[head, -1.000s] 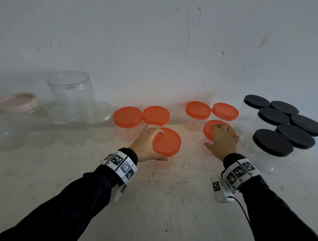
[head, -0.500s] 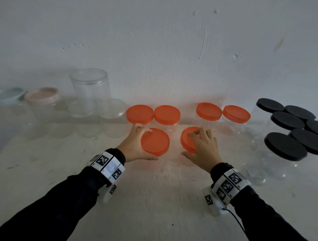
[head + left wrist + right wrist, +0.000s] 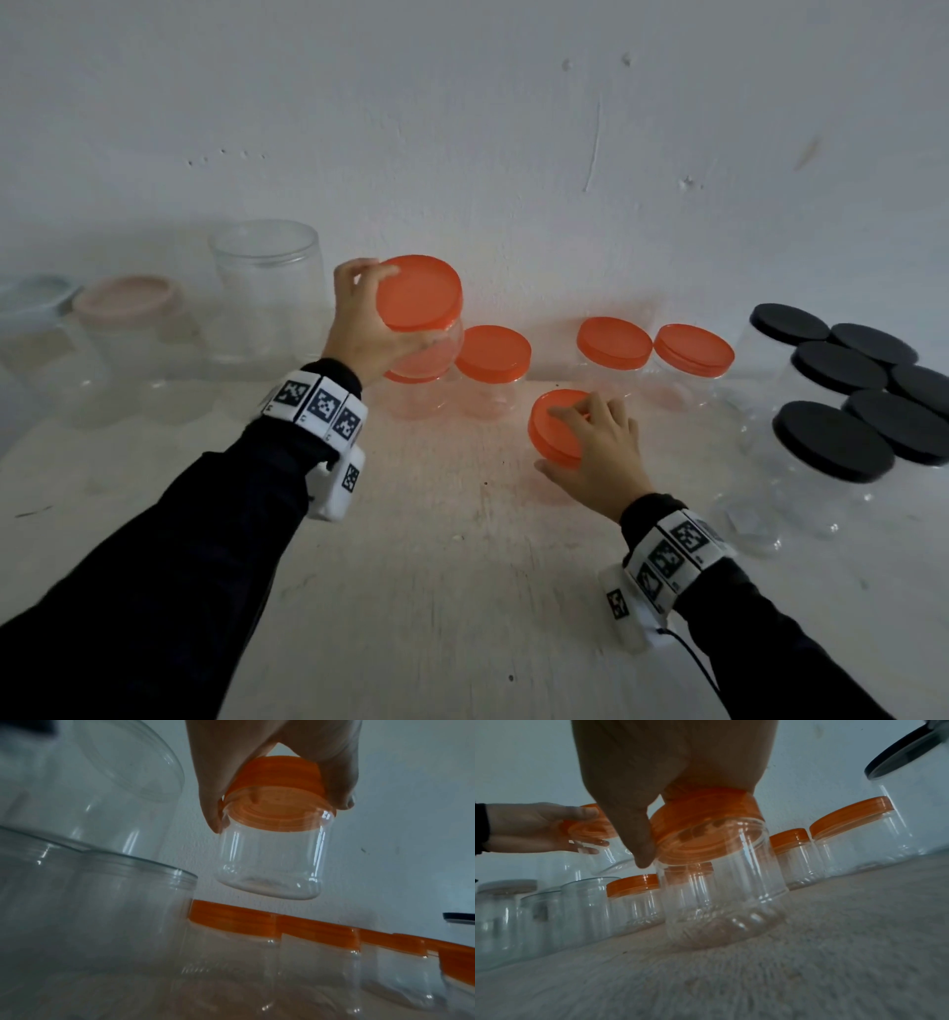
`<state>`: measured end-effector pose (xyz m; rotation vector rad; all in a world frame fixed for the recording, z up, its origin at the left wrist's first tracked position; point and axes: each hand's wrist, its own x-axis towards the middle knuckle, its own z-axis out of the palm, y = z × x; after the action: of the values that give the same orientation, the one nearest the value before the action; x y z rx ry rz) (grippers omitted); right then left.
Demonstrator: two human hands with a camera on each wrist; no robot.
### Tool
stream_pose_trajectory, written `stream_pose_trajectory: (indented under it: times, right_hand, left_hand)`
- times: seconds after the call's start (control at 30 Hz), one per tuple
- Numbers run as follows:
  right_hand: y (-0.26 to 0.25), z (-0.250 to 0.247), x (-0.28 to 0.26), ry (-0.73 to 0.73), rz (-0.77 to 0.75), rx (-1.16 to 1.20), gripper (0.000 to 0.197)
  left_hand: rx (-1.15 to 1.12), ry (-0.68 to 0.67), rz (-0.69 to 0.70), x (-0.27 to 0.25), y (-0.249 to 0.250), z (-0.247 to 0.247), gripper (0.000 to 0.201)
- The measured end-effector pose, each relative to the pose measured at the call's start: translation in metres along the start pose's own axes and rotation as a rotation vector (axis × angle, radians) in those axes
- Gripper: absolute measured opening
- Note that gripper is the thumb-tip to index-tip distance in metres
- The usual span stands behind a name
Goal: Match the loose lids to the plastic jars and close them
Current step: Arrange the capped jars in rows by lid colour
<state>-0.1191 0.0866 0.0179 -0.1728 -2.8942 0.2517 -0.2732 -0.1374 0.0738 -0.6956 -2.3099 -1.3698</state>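
Note:
My left hand (image 3: 359,329) grips the orange lid (image 3: 418,293) of a small clear jar (image 3: 272,862) and holds it in the air, right above another orange-lidded jar (image 3: 411,393) in the back row. In the left wrist view, the fingers (image 3: 213,809) curl round the lid's rim. My right hand (image 3: 598,444) grips from above the orange lid (image 3: 552,429) of a second clear jar (image 3: 723,898). That jar leans, with its base on the table (image 3: 462,591).
Three more orange-lidded jars (image 3: 493,354) (image 3: 613,342) (image 3: 693,349) stand along the wall. Several black-lidded jars (image 3: 832,442) crowd the right. At the left are a tall open clear jar (image 3: 267,288) and a pink-lidded jar (image 3: 128,298).
My left hand has lifted its orange-lidded jar off the table, up and back over the rear left jar. My right hand slid its jar leftward, then held it nearly in place.

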Motion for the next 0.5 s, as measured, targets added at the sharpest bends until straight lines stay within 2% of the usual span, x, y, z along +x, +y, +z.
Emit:
stream_pose_trajectory:
  times: [0.33,0.43,0.5]
  right_hand:
    - [0.003,0.003,0.000,0.034,-0.011,0.029,0.061]
    - [0.001,0.005,0.000,0.103,0.023,0.088,0.058]
    - [0.000,0.006,0.000,0.090,0.062,0.118,0.057]
  left_hand:
    - [0.043,-0.006,-0.043,-0.001,-0.019,0.013,0.072]
    - [0.087,0.000,-0.015,0.002,-0.022,0.011,0.067]
    - [0.142,0.013,0.031,0.003,-0.023,0.010,0.059]
